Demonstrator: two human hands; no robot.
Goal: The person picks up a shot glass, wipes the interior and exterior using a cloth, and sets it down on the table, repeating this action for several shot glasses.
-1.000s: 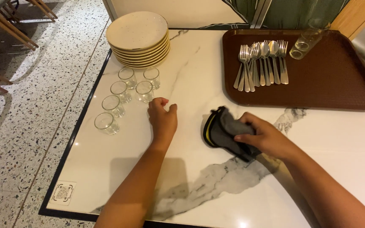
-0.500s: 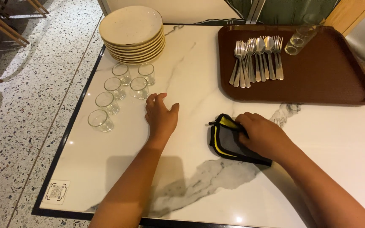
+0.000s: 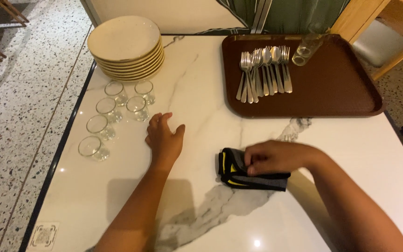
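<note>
Landmark = white marble-look tabletop w/ grey veining and black edge (image 3: pixel 201 93); everything placed relative to it.

Right hand (image 3: pixel 276 157) sits just right of tabletop centre, toward the near edge, palm down, fingers curled and pressed onto a folded dark grey cloth w/ black trim and yellow stripes (image 3: pixel 239 173). Cloth lies flat on the marble, on top of a grey vein patch; its left end sticks out past the fingertips, rest is under the hand. Grip is a press from above w/ fingers bent over the cloth's top edge, not a lift.

Left hand (image 3: pixel 164 137) is left of centre on the tabletop, palm flat on the marble, fingers loosely spread, thumb out to the right, holding nothing. Well apart from the cloth.

Just beyond the left hand's fingertips, toward the left edge: six small clear drinking glasses (image 3: pixel 117 116), upright, in two loose rows, nearest one close to the fingers but not touching.

Far left corner of tabletop: stack of round cream ceramic plates (image 3: pixel 126 44).

Far right part of tabletop: brown rectangular plastic tray (image 3: pixel 341 88), carrying a fanned bunch of steel forks & spoons (image 3: pixel 263 70) and one clear glass tipped on its side (image 3: pixel 304 50) near the tray's far rim
</note>
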